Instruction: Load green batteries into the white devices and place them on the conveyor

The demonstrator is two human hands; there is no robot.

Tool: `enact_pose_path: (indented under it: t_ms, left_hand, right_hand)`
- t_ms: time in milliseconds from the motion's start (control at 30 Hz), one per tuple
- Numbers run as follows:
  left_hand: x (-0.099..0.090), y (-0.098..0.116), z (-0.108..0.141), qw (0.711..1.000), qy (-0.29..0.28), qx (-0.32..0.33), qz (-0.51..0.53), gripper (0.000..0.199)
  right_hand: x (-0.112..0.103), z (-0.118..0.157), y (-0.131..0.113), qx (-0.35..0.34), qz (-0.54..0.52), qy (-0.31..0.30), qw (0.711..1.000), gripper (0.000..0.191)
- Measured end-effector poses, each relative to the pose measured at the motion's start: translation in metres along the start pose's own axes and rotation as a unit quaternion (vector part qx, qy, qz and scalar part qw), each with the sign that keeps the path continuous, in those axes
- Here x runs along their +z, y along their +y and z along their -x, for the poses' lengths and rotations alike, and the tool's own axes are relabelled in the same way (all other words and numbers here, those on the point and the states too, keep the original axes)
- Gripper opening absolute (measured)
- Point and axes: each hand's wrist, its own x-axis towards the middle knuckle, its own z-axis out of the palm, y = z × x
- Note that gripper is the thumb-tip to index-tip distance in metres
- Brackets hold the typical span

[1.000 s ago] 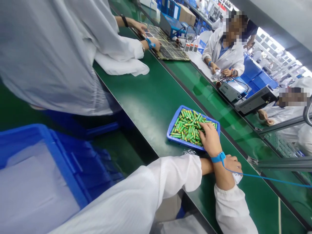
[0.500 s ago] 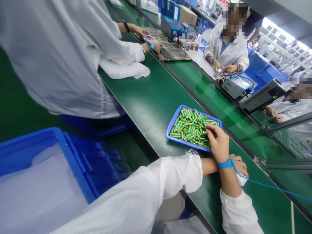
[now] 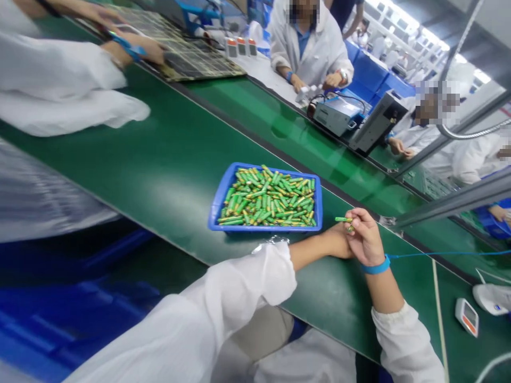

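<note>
A blue tray (image 3: pixel 215 214) on the green bench is heaped with small green-and-gold batteries (image 3: pixel 266 198). Just right of it, my right hand (image 3: pixel 366 239), a blue strap at its wrist, pinches batteries (image 3: pixel 343 219) between thumb and fingers; at least two show, one lying level and one end-on beneath. My left hand (image 3: pixel 339 242) reaches across from the left and rests low over the bench behind the right one. Its fingers are hidden there, so whatever they hold cannot be seen.
Farther right on the bench lies a small white device with a screen (image 3: pixel 467 317). At upper left a co-worker's hands (image 3: pixel 139 48) touch a dark gridded panel (image 3: pixel 199 56). Across the bench, another person handles small white parts (image 3: pixel 307 94) near a grey-blue box (image 3: pixel 337 114).
My right hand has left the tray, moving right with batteries in its fingers. The view has swung right, bringing the white device into sight. My left hand's fingers have become hidden.
</note>
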Motion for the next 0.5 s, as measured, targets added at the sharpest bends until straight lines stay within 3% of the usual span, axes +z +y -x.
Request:
enact_pose_path:
  t_ms: [100,200,267,367,500]
  left_hand:
    - [0.002,-0.013,0.002,0.996,-0.059,0.059,-0.029,0.031]
    - [0.003,-0.021,0.001,0.996,-0.056,0.06,-0.04,0.059]
    - [0.004,-0.024,0.002,0.997,-0.057,0.055,-0.025,0.073]
    - [0.004,-0.027,0.004,0.996,-0.065,0.051,-0.021,0.077]
    - [0.001,-0.028,0.006,0.996,-0.074,0.046,-0.02,0.074]
  right_hand:
    - [-0.047,0.013,-0.001,-0.029,0.008,0.075,0.997,0.035]
    - [-0.09,0.029,0.003,-0.056,0.045,0.141,0.987,0.035]
    - [-0.108,0.04,0.008,-0.052,0.085,0.151,0.984,0.035]
    - [-0.119,0.053,0.017,-0.029,0.157,0.115,0.98,0.034]
    - [-0.116,0.059,0.021,-0.028,0.21,0.083,0.974,0.03]
